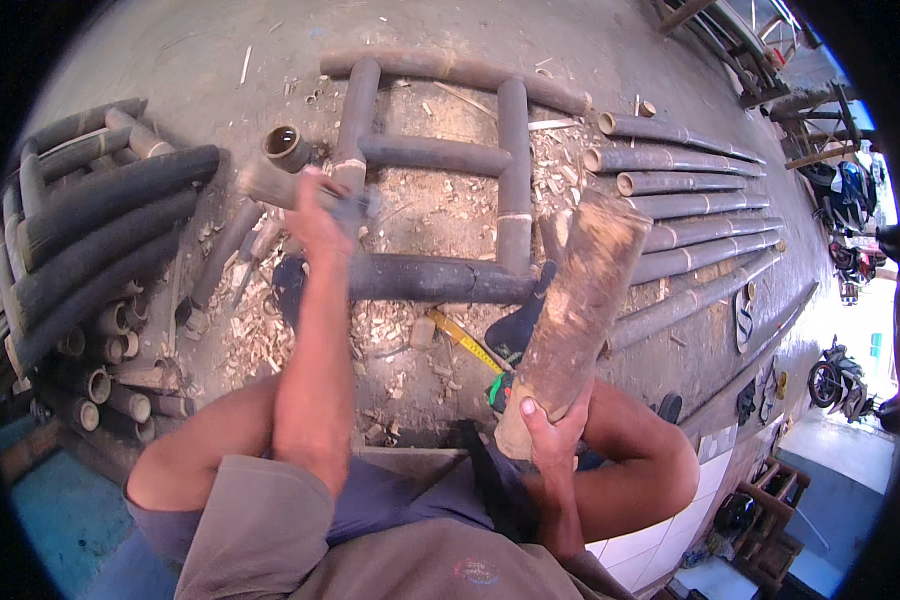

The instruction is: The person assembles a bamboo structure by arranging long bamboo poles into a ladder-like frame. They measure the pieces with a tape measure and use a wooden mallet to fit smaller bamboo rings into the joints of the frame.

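My right hand (555, 430) is closed around the lower end of a thick, rough wooden log (590, 290), its bark partly stripped. The log slants up and away to the right in front of my knee. Further forward on the left, my left hand (318, 225) grips a tool smeared by motion, with a pale wooden part (270, 185) to its left and a dark grey part (355, 207) to its right; its exact kind cannot be made out. Below that hand lies the near bar of a dark bamboo frame (430, 278), set flat on the ground.
Several bamboo poles (680, 160) lie to the right. Finished-looking dark frames (100, 230) and cut bamboo ends (90, 385) are stacked at the left. Wood chips (420, 210) cover the floor around a yellow tape measure (465, 340). An upright bamboo cup (286, 147) stands near my left hand.
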Demonstrator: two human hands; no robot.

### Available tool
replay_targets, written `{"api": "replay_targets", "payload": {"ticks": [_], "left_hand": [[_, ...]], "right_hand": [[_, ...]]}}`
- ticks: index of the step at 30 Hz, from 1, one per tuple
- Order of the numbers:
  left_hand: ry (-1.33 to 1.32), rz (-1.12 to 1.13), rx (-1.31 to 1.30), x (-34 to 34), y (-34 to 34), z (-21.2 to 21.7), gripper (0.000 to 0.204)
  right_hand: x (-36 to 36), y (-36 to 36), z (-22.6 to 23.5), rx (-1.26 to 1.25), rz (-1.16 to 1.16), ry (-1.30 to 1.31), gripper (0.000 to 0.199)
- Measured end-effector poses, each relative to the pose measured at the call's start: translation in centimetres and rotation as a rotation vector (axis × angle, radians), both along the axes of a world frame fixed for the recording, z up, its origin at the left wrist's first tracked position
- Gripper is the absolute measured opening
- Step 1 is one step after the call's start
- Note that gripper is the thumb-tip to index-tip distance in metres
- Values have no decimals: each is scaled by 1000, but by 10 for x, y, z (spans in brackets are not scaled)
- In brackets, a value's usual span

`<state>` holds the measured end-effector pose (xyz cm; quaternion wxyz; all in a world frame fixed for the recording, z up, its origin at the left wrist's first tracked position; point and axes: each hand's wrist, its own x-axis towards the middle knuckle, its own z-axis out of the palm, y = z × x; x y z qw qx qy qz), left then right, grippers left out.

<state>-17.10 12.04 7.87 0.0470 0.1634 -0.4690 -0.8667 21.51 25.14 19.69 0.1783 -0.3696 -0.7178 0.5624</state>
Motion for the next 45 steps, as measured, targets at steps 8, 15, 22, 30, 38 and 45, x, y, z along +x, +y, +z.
{"api": "replay_targets", "payload": {"ticks": [8,15,22,30,38,45], "left_hand": [[-61,-261,67,132,37,-14,22],[-38,-213,60,135,33,-22,22],[-36,-228,41,134,35,-30,24],[-12,-249,-7,138,35,-31,19],[77,-291,-173,154,31,-24,11],[183,-281,-65,150,30,-31,12]], "right_hand": [[15,-6,3,17,75,24,107],[19,-5,0,-66,66,17,103],[15,-6,2,-20,89,1,104],[13,-4,-2,31,130,-59,106],[-89,20,79,613,501,-36,112],[-190,11,144,979,1034,-209,104]]}}
